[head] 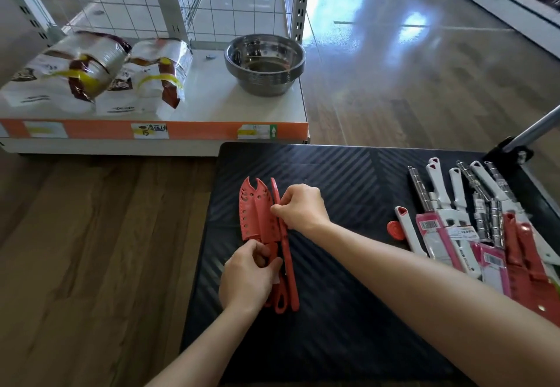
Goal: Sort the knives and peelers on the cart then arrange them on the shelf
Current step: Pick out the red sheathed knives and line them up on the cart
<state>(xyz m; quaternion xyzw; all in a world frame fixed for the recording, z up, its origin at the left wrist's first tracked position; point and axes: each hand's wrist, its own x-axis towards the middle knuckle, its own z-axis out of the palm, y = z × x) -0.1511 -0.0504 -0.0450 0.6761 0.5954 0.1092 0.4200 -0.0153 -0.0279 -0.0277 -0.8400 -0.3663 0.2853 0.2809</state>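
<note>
Several red knives [257,216] in perforated red sheaths lie bunched on the left part of the black cart deck [348,180]. My left hand [247,277] grips their handles at the near end. My right hand [300,206] pinches a narrow red knife [289,268] at the right side of the bunch. On the right of the cart lies a mixed pile: white-handled knives in pink card packs [445,226], steel peelers [485,204] and more red knives [524,262]. A small red round piece [395,230] rests beside that pile.
A white shelf [206,95] with an orange price strip stands just beyond the cart. It holds white and brown bags [91,74] on the left and stacked steel bowls [265,63] on the right. The cart handle [533,127] rises at the far right. Wooden floor surrounds everything.
</note>
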